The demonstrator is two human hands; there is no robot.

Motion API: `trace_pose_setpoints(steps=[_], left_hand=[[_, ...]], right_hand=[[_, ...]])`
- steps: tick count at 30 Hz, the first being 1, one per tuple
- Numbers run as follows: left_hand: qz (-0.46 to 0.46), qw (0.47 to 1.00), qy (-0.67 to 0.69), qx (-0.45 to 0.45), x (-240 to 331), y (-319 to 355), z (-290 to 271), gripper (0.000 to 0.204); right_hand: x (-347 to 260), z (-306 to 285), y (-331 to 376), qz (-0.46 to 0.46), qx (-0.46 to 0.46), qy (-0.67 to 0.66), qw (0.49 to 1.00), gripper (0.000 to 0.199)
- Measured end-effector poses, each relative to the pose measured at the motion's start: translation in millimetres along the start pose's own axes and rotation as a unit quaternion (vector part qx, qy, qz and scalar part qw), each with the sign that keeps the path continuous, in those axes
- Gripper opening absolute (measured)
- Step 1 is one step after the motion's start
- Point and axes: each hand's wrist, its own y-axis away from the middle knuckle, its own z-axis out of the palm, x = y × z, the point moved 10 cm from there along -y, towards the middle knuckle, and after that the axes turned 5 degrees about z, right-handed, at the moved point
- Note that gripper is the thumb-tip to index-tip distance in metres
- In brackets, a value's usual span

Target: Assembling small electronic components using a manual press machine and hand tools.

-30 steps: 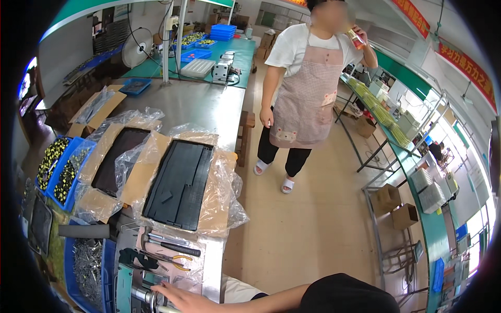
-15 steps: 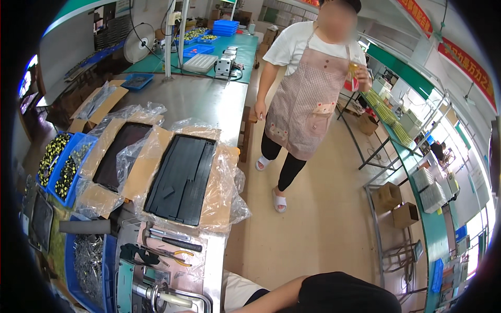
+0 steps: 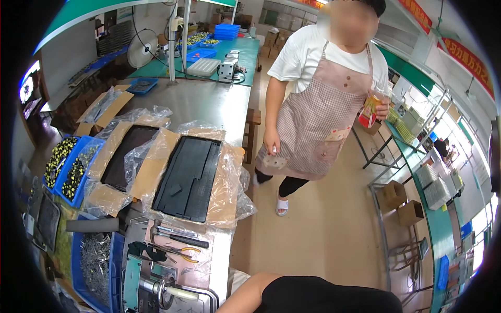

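Neither of my hands shows in the head view. At the lower edge is my bent bare arm (image 3: 248,295) with a black sleeve (image 3: 318,295), beside the metal workbench (image 3: 216,261). Nearest to it on the bench is a hand-operated machine (image 3: 166,289) with a round metal part and a pale handle. Behind that lie yellow-handled pliers (image 3: 188,256), a hammer (image 3: 185,241) with a dark grip, and a dark cloth (image 3: 146,251). Farther back, an open carton lined with clear plastic holds flat black strips (image 3: 188,177).
A co-worker in a checked apron (image 3: 326,120) stands in the aisle, holding a red and yellow container (image 3: 369,112). A blue bin (image 3: 119,266) of thin metal parts stands left. Blue trays (image 3: 78,195) hold yellow-black pieces. Green-topped tables (image 3: 438,229) line the right.
The co-worker has come closer and lowered the container from near the shoulder to chest height. The bench has shifted slightly right in the view, and my arm shows farther left.
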Motion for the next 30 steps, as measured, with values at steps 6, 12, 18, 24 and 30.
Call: trace_pose_setpoints(steps=[6,12,18,24,30], left_hand=[[0.029,0.998,0.047,0.003,-6.6,13.1,-52.2,0.022],[0.024,0.998,0.05,0.029,-14.5,6.3,-44.5,0.027],[-0.002,0.992,0.095,-0.08,-47.5,5.0,-88.0,0.03],[-0.006,0.993,0.112,-0.038,-38.2,16.2,-77.8,0.026],[0.013,0.997,0.076,-0.003,-13.2,16.4,-45.6,0.042]], right_hand=[[13.5,22.0,-13.4,0.066,-0.016,0.029,0.997,0.027],[18.0,42.3,-20.4,0.074,-0.007,0.026,0.997,0.018],[9.2,45.0,-28.2,0.063,-0.067,0.016,0.996,0.014],[14.6,45.2,-33.0,0.072,-0.102,-0.035,0.992,0.014],[21.5,33.6,-29.6,0.083,-0.067,-0.001,0.994,0.015]])
